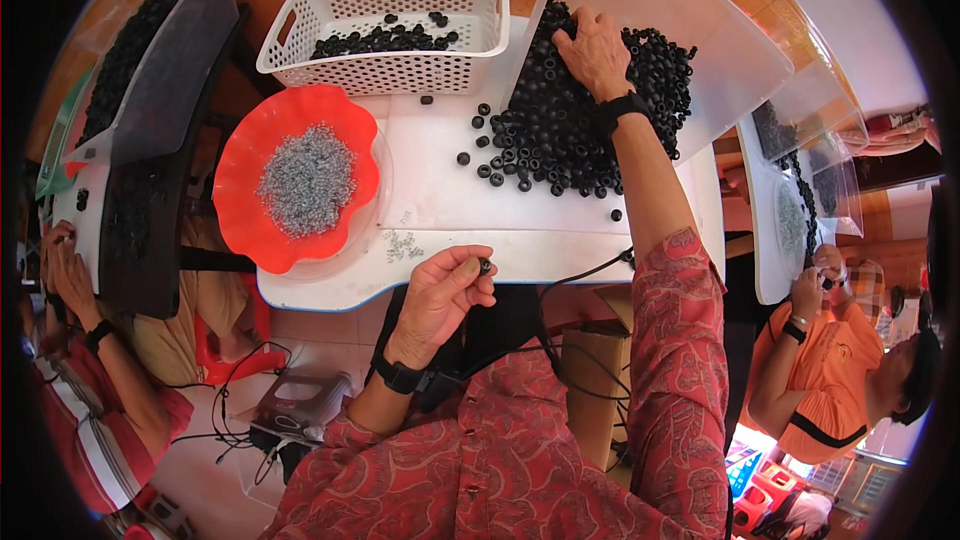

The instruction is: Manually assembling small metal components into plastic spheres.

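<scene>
Our left hand point(432, 302) pinches a bead point(485, 266) at the table's point(560, 258) near edge; toward its far-right corner, the bead pile point(560, 145) lies under our loosely curled right hand point(597, 56).

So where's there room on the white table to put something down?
The white table is bare between the red dish and the heap of black beads, and along the near edge, right of the loose pale beads. It's crowded in the heap, around the right hand.

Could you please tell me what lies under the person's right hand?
Under the right hand is a heap of black beads; whatever lies directly beneath its palm is covered from view.
</scene>
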Demonstrator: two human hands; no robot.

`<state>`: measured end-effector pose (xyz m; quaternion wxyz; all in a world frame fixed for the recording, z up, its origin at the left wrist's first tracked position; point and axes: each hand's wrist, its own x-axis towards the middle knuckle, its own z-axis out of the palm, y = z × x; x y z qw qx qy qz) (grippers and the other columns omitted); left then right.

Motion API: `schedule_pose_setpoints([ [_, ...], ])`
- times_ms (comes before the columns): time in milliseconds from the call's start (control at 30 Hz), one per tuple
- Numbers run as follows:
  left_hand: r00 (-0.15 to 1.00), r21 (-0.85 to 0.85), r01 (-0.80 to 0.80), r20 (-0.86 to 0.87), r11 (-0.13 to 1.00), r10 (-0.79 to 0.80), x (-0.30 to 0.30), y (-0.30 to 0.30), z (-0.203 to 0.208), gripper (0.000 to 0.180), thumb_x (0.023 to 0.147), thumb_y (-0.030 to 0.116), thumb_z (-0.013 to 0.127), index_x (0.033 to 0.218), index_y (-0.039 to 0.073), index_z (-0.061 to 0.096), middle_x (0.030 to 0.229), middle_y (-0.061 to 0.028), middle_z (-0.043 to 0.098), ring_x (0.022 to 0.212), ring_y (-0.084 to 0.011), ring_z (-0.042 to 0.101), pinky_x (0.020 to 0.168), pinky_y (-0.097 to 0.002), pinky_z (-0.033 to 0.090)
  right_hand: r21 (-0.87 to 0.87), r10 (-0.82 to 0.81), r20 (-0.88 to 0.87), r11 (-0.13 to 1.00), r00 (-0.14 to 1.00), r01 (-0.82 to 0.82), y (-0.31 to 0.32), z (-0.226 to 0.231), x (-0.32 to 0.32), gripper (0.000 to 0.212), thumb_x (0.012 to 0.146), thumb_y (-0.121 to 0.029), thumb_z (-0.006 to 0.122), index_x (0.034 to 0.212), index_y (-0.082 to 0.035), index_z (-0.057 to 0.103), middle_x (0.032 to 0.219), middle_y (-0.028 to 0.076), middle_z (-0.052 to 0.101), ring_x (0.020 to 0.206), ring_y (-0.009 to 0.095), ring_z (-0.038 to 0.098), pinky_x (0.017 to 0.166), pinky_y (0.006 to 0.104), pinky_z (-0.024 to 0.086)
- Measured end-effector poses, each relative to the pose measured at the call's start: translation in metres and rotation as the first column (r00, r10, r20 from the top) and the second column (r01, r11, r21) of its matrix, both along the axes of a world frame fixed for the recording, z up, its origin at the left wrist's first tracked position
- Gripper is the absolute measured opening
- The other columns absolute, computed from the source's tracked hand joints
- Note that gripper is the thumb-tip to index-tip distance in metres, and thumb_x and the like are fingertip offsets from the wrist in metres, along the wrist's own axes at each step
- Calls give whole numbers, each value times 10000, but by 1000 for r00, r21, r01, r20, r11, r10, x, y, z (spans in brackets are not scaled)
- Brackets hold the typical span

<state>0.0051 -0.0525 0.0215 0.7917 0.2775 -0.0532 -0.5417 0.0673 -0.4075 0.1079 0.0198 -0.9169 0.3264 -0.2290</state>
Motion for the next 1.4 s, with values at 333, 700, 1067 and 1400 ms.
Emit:
schedule_pose_setpoints([
  [333, 1000, 6, -5, 8, 1000, 5, 0, 0, 0, 262, 972, 108, 551, 1180, -49, 583, 980, -127, 641, 794, -153, 631, 683, -267, 580, -53, 41, 38, 998, 998, -39, -13, -7, 3, 246, 908, -240, 568, 1018, -21, 549, 970, 258, 607, 879, 447, 632, 745, 502, 538],
  [700, 999, 9, -31, 11, 999, 31, -2, -1, 0, 258, 976, 110, 545, 1182, -41, 581, 987, -119, 638, 814, -149, 631, 712, -274, 575, -86, 15, 245, 996, 969, 6, -1, 6, -8, 271, 946, -261, 534, 1015, 1, 542, 971, 277, 596, 899, 446, 610, 741, 499, 520],
  [1067, 998, 3, -62, -4, 998, 62, -4, -3, -1, 255, 971, 107, 556, 1179, -38, 582, 981, -113, 639, 815, -144, 635, 729, -278, 573, -137, 381, 303, 924, 874, -356, 140, -10, -56, 160, 895, -175, 611, 934, -48, 522, 873, 171, 533, 772, 360, 579, 609, 447, 516],
  [1400, 997, -14, -74, 7, 997, 74, -4, 0, -5, 246, 970, 112, 565, 1167, -33, 597, 954, -97, 654, 798, -145, 653, 717, -287, 583, 44, 433, 61, 899, 900, -435, 198, -55, -85, 172, 872, -155, 628, 884, -36, 505, 826, 130, 495, 753, 299, 561, 536, 393, 532],
])
